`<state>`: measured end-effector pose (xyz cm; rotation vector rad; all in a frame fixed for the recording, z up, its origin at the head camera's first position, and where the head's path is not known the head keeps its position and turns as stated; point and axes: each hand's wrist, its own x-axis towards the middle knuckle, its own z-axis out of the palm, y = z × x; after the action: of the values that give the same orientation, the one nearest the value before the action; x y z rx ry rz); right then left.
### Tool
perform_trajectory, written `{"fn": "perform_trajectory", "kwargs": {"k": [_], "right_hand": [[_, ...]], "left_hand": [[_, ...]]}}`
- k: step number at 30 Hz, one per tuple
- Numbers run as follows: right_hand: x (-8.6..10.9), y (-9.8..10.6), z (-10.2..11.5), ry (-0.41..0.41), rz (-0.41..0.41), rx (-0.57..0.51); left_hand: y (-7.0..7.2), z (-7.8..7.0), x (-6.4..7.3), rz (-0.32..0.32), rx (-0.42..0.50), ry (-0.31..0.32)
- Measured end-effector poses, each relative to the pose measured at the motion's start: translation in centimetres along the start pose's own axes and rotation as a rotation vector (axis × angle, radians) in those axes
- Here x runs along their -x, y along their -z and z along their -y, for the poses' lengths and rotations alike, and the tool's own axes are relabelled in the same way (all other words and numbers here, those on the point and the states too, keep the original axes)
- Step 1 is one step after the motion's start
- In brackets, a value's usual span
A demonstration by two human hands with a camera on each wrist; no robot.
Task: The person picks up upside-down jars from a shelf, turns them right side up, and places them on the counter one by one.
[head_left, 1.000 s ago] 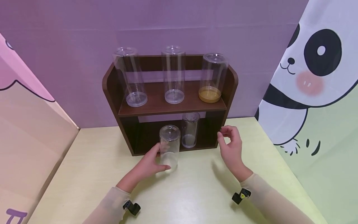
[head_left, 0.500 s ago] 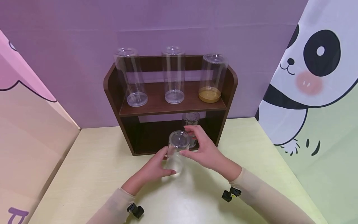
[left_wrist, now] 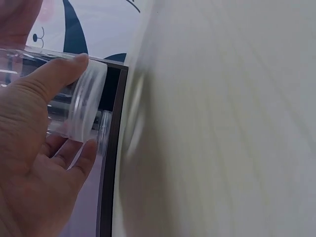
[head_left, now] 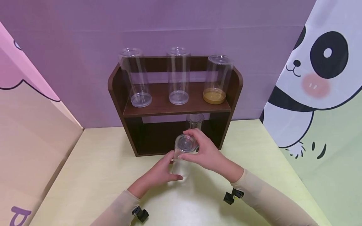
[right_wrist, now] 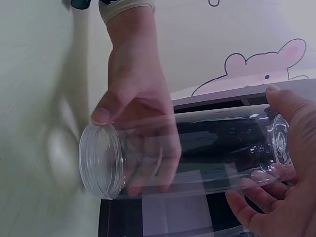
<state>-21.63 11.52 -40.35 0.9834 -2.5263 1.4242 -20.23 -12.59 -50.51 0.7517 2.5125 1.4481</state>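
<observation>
Both hands hold a clear plastic jar (head_left: pixel 185 143) in front of the shelf, close over the table, with its clear lid (right_wrist: pixel 101 160) at the lower end. My left hand (head_left: pixel 158 172) grips it low, thumb near the lid and fingers round the far side. Up at the jar's base end, my right hand (head_left: pixel 207 153) has its thumb on one side and its fingers on the other. Seen through the clear wall in the right wrist view, the jar holds nothing. A slimmer clear jar (head_left: pixel 195 118) stands behind on the lower shelf, partly hidden by my right hand.
The dark brown two-tier shelf (head_left: pixel 158 109) stands at the back of the pale table (head_left: pixel 104 163). On its top tier are two clear-lidded jars (head_left: pixel 135 75) and one jar with a yellow lid (head_left: pixel 214 96). Printed cloth walls surround the table.
My right hand has come in from the right side of the shelf and taken hold of the jar's upper end. The jar, with my left hand on it, has shifted right and slightly nearer.
</observation>
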Motion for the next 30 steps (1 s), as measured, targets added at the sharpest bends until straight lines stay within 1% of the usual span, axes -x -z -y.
{"fn": "perform_trajectory", "kwargs": {"k": [6, 10, 13, 17, 21, 26, 30], "right_hand": [[-0.1, 0.4, 0.3, 0.022, -0.012, -0.004], [0.0, 0.9, 0.0, 0.002, -0.009, -0.001], [0.2, 1.5, -0.4, -0.013, -0.004, -0.035], [0.4, 2.5, -1.4, -0.008, 0.02, -0.104], [0.6, 3.7, -2.8, 0.0, 0.072, -0.139], [1.1, 5.0, -4.7, -0.016, 0.138, -0.144], [1.4, 5.3, -6.1, -0.053, 0.176, -0.141]], "left_hand": [[-0.1, 0.0, -0.1, 0.002, 0.006, 0.023], [0.2, 0.0, 0.0, -0.011, -0.012, 0.045], [0.6, 0.3, 0.2, -0.021, -0.036, 0.057], [1.7, 0.6, 0.4, -0.037, -0.085, 0.062], [3.1, 0.5, 0.7, -0.059, -0.135, 0.044], [4.9, 0.0, 1.3, -0.086, -0.164, 0.01], [6.1, -0.2, 1.4, -0.11, -0.205, -0.007]]}}
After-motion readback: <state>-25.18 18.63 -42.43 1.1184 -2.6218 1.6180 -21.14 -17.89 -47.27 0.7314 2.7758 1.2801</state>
